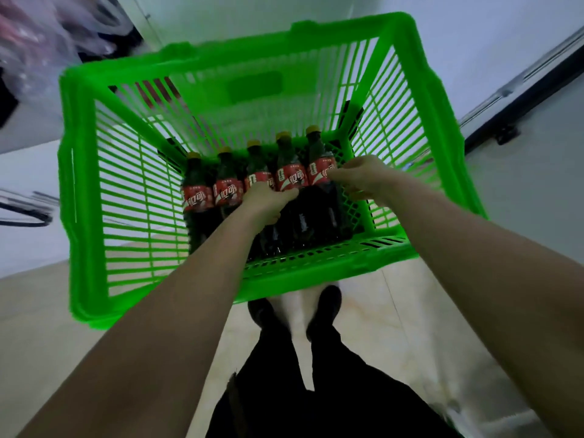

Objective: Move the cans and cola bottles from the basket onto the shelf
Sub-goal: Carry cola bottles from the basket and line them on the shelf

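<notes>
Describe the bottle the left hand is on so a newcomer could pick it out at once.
Find the green basket on the floor; five cola bottles with red labels and yellow caps lie side by side in it. Counting from the left, take the third bottle, the middle of the row. It alone has the left hand over its body, while the right hand touches the rightmost bottle.

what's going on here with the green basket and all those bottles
A person is leaning over a green basket on the floor, both hands among five cola bottles lying side by side inside. The left hand grips a middle bottle, and the right hand touches the rightmost bottle. Nothing is lifted out yet; no cans show.
</notes>
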